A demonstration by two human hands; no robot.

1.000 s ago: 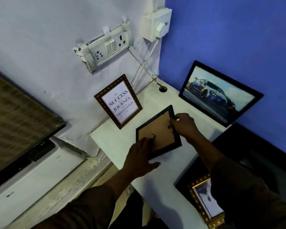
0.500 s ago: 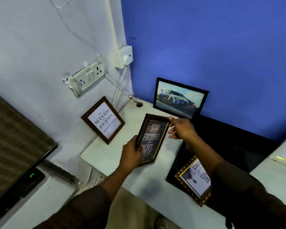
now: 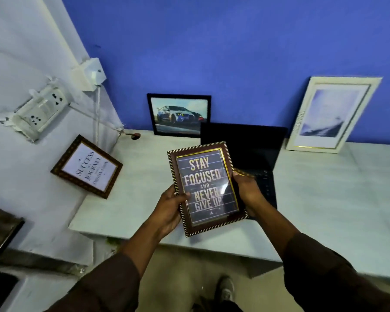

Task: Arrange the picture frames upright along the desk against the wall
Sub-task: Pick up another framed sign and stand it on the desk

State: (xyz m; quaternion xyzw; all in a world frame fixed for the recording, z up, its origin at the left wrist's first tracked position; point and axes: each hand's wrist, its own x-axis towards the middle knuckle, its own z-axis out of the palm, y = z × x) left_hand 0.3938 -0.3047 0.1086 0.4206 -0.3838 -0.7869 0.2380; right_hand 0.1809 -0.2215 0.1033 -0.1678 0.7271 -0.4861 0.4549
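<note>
I hold a brown frame (image 3: 206, 188) reading "STAY FOCUSED AND NEVER GIVE UP" face up above the white desk (image 3: 133, 199). My left hand (image 3: 170, 208) grips its left edge and my right hand (image 3: 245, 190) grips its right edge. A "SUCCESS" frame (image 3: 87, 166) leans against the white left wall. A black car-picture frame (image 3: 178, 114) stands against the blue wall. A white frame (image 3: 331, 114) leans on the blue wall at the right.
An open black laptop (image 3: 245, 149) sits on the desk behind the held frame. A socket board (image 3: 38, 110) and a switch box (image 3: 89, 74) with cables hang on the left wall. A dark screen edge (image 3: 0, 233) is at the lower left.
The frame was turned from back side up to face up and lifted toward me. The view swung right, showing the white frame; the gold frame beside the laptop is out of sight.
</note>
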